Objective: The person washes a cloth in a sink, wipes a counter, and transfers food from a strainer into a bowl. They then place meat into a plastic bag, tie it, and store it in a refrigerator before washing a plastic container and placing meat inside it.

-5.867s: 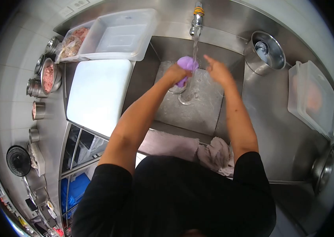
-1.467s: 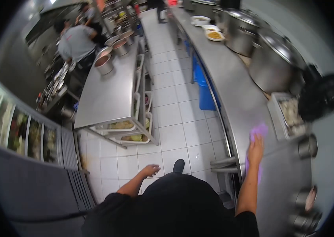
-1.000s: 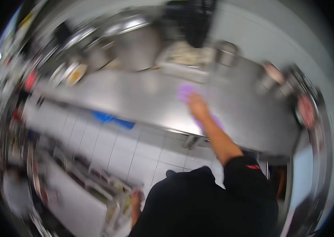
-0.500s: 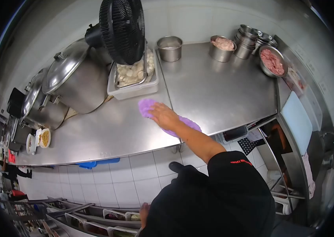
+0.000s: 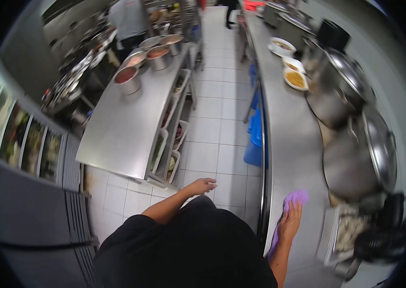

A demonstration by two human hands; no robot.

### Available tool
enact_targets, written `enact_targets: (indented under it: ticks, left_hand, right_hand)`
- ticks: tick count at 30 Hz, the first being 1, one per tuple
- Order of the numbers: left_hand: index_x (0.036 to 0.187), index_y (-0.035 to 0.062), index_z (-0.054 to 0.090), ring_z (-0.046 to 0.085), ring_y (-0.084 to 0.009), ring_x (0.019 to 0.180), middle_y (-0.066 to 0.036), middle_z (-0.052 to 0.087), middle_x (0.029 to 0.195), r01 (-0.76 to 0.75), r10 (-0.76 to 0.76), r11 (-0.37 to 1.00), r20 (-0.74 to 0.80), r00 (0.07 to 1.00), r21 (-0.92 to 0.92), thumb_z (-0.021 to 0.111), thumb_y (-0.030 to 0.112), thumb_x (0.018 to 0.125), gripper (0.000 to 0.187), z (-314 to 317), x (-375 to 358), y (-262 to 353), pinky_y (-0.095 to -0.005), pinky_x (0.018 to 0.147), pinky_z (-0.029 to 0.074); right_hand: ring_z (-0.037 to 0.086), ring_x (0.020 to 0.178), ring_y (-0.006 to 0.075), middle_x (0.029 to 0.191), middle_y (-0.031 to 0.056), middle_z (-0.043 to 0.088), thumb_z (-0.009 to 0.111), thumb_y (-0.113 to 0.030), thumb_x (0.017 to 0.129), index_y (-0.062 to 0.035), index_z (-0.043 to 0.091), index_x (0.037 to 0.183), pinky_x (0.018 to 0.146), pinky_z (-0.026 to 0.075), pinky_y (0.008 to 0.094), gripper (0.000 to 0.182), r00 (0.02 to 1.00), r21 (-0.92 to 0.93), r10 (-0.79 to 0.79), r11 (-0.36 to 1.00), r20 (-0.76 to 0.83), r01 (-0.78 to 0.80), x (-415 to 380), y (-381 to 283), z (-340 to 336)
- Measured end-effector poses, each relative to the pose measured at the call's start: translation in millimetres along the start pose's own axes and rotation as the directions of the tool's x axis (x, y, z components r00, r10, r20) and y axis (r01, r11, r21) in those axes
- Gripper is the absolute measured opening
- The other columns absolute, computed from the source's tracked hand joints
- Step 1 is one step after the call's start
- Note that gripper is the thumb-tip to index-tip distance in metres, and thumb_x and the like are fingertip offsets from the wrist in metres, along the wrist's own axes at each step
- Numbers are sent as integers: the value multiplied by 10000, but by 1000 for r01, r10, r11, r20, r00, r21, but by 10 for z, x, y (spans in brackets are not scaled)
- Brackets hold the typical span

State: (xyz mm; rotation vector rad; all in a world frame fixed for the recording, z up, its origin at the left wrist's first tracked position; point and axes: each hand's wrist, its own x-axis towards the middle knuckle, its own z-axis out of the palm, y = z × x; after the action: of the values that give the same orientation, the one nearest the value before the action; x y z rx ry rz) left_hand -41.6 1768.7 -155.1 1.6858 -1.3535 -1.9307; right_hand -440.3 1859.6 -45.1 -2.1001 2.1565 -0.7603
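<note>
My right hand [image 5: 291, 222] presses on a purple cloth [image 5: 296, 196] on the steel counter [image 5: 291, 139] at the right. Part of the cloth shows past the fingertips, and more of it lies along the wrist near the counter's edge. My left hand [image 5: 202, 186] hangs over the tiled floor in front of my body, its fingers loosely apart with nothing in them. To the right of the cloth stands a plastic tub [image 5: 328, 235] with pale round pieces in a tray.
Large lidded pots [image 5: 351, 163] line the counter's wall side, with small dishes [image 5: 295, 79] further back and a black fan [image 5: 380, 245] near the tub. At left, a steel table [image 5: 121, 129] bears metal pots [image 5: 128, 81]. A person [image 5: 128, 21] stands beyond it.
The view has swung left, bringing the aisle and the left table into sight. My right hand stays on the cloth at the counter; my left hand now shows more fully, raised before my body.
</note>
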Motion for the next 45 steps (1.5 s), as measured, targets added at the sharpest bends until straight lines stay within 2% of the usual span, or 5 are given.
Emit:
enact_targets:
  ticks: [7, 15, 33, 39, 45]
  left_hand:
    - [1374, 135, 505, 545, -138, 1020, -48, 615, 1128, -273, 248, 950, -168, 954, -151, 627, 389, 921, 533, -514, 87, 657, -298, 845, 464]
    - [1360, 90, 517, 591, -188, 1071, -126, 656, 1142, -312, 235, 938, -386, 892, -150, 599, 332, 939, 493, -1765, 606, 1076, -305, 936, 439]
    - [1373, 113, 501, 553, -123, 1101, -46, 656, 1132, -441, 411, 897, -302, 860, -34, 562, 318, 976, 451, -3623, 1789, 2971, -300, 969, 421]
    - [1337, 52, 519, 612, -118, 949, -30, 673, 941, -636, 369, 752, -686, 627, -176, 541, 231, 984, 397, -4429, 1873, 3699, -286, 914, 443]
    - [1326, -26, 497, 626, -159, 927, -78, 659, 916, -748, 342, 634, -797, 499, -196, 510, 130, 988, 372, -4763, 2252, 4346, -309, 901, 474]
  right_hand:
    - [399, 1326, 397, 1372, 192, 498, 556, -8, 863, -43, 572, 1248, 1104, 330, 444, 387, 972, 38, -204, 979, 114, 201, 1630, -136, 721]
    - [400, 1324, 403, 1376, 214, 488, 532, -29, 890, -35, 576, 1241, 1104, 325, 456, 354, 969, 24, -226, 974, 97, 225, 3074, -511, 1474]
    - [393, 1326, 405, 1360, 186, 505, 534, -36, 892, -61, 547, 1275, 1107, 316, 472, 384, 955, -23, -270, 961, 120, 275, 5694, -961, 2740]
    - [447, 1272, 395, 1302, 180, 552, 519, -7, 872, -74, 574, 1252, 1084, 342, 456, 390, 923, 81, -359, 933, 141, 350, 7015, -1231, 3075]
    - [614, 1039, 353, 1123, 181, 640, 500, -115, 952, -63, 602, 1220, 914, 471, 391, 291, 962, 484, -266, 850, 56, 207, 8702, -1844, 3310]
